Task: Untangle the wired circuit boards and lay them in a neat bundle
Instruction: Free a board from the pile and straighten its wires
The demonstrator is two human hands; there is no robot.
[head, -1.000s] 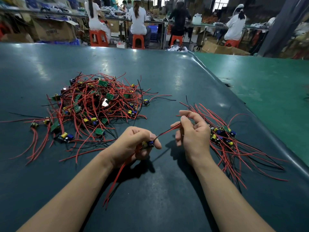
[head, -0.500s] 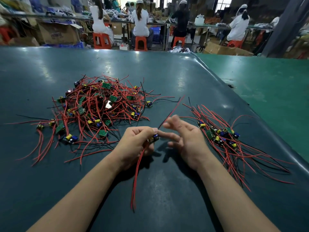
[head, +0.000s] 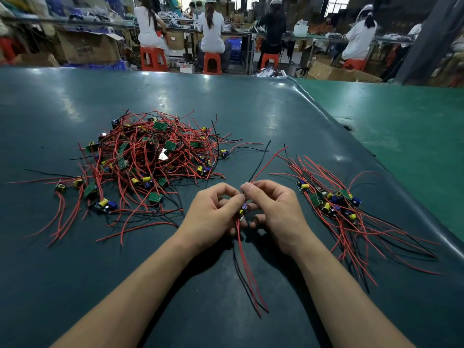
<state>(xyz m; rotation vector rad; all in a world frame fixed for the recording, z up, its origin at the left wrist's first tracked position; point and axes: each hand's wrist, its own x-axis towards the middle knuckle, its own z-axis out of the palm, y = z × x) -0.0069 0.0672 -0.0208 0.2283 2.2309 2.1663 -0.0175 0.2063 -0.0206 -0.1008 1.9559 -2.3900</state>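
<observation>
Far left on the dark counter [head: 62, 285] sits the tangled pile [head: 148, 162] of small boards w/ red and black wires, boards half buried so a count isn't possible. Behind it a cardboard box [head: 88, 50] carries print too blurred to read. Center: left hand [head: 213, 212] and right hand [head: 273, 209] are close together, fingertips nearly touching, both pinching one board [head: 243, 211]; most of it is hidden btwn the fingers, only a bit of blue and yellow shows. Its wires [head: 247, 272] trail down toward the viewer, two more rise past the right fingertips. Vs 0.5 s ago the right hand, then spread flat, has curled onto the board. Right: the sorted bundle [head: 334, 204] lies near the counter edge, apart from both hands.
</observation>
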